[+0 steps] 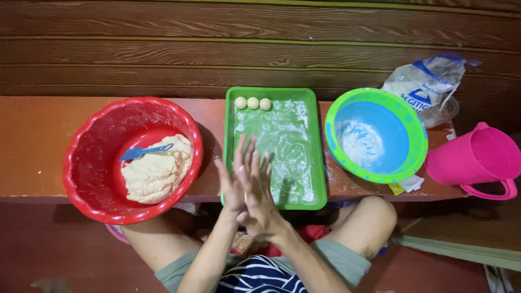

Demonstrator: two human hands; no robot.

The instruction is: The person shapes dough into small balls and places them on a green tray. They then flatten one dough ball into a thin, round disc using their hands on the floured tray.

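Basin red (87, 179) 9 o'clock, dough lump (157, 171) and blue scraper (144, 152) inside | left hand (230, 182) and right hand (259, 190) pressed palm to palm, fingers straight, over green tray (320, 163) | three dough balls (252, 103) tray 12 o'clock | blue-green bowl (331, 146), pink jug (477, 157) 3 o'clock

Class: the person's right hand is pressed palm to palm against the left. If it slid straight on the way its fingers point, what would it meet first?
The right hand points away from the body over the green tray. It would probably meet the tray's floured floor first, then the three dough balls at the far end. Its height above the tray is unclear.
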